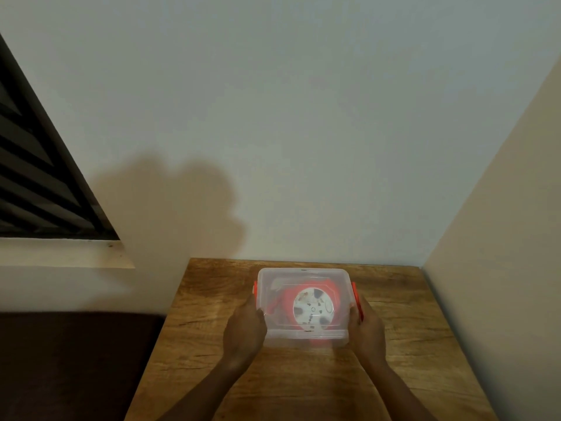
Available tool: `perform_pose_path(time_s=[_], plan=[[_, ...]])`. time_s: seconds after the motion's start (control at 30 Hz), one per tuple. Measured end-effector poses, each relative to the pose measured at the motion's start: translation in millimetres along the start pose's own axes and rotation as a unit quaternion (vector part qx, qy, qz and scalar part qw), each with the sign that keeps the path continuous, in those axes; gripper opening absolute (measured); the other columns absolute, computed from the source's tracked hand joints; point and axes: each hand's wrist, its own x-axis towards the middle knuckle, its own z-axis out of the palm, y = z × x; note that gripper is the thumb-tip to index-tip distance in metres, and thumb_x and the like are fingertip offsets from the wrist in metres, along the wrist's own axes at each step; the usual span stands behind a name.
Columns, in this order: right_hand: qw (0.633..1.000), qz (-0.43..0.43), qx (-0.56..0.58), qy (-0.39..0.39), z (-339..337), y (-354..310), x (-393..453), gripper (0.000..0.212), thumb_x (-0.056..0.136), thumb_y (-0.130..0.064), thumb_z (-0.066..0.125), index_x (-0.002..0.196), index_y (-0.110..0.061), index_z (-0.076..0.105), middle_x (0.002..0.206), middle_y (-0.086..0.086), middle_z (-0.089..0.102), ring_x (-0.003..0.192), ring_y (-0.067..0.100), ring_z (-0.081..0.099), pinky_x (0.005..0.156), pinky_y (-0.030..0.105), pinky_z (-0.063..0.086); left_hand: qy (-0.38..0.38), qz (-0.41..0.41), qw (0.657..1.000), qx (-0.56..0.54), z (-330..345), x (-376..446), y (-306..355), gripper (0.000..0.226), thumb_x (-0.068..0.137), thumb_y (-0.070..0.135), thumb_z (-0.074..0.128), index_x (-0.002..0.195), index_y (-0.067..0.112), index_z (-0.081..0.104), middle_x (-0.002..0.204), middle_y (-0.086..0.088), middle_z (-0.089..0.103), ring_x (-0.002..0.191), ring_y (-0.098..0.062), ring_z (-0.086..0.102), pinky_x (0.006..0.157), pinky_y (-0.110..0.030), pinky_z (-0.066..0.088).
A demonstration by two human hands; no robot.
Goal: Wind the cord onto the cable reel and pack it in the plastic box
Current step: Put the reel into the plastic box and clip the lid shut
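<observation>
2 hands point(245, 329) point(368, 328) hold lidded box point(303, 337), reel point(313, 308) prob. inside.

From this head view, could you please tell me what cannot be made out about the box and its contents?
- Cord: blurred behind the translucent lid of the plastic box; whether it is fully wound on the cable reel is unclear.
- Orange latches: partly covered by the left hand and right hand; clipped or not, unclear.
- Forearms: cut off by the bottom edge.
- Table: near part beyond the frame.
</observation>
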Motion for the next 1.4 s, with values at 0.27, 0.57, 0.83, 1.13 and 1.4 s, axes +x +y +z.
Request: perform_pose_path(time_s=[0.27,0.57,0.83,1.13,1.4], plan=[[0.999,0.026,0.040,-0.009,1,5,-1,0.040,0.100,-0.040,0.044,0.134,-0.021,0.053,0.116,-0.005,0.063,0.096,0.011,0.065,0.069,0.021,0.054,-0.003,0.015,1.000,-0.023,-3,-4,-1,0.039,0.106,0.022,0.049,0.145,0.020,0.052,0.120,0.001,0.072,0.098,-0.015,0.072,0.082,-0.036,0.065],[0.989,0.089,0.107,-0.039,2,9,-2,0.045,0.098,-0.039,0.049,0.140,-0.022,0.047,0.121,0.000,0.063,0.094,0.014,0.067,0.067,0.031,0.061,-0.026,-0.011,0.995,-0.092,-2,-7,-2,0.047,0.107,0.022,0.048,0.154,0.020,0.042,0.128,-0.002,0.069,0.106,-0.019,0.071,0.088,-0.041,0.064],[0.986,0.085,0.134,-0.055,-4,3,0,0.037,0.100,-0.029,0.047,0.137,-0.029,0.051,0.114,-0.004,0.068,0.091,0.011,0.070,0.065,0.026,0.060,-0.092,-0.127,0.956,-0.249,-2,8,10,0.055,0.101,0.008,0.058,0.152,0.019,0.040,0.137,-0.010,0.059,0.113,-0.031,0.066,0.092,-0.055,0.061],[0.985,0.101,0.140,0.016,-69,22,41,0.029,0.099,-0.024,0.050,0.124,-0.035,0.060,0.099,-0.007,0.072,0.079,0.004,0.069,0.058,0.021,0.057,-0.140,-0.024,0.948,-0.286,21,27,75,0.043,0.094,-0.007,0.054,0.131,0.012,0.063,0.112,-0.009,0.073,0.102,-0.028,0.071,0.087,-0.051,0.062],[0.996,0.039,0.069,0.048,-159,42,130,0.042,0.099,-0.012,0.046,0.139,-0.022,0.052,0.139,-0.006,0.055,0.126,0.011,0.051,0.109,0.037,0.040,-0.175,0.091,0.956,-0.217,76,71,172,0.037,0.093,0.010,0.065,0.130,0.015,0.062,0.117,-0.002,0.071,0.107,-0.026,0.068,0.090,-0.038,0.057]])
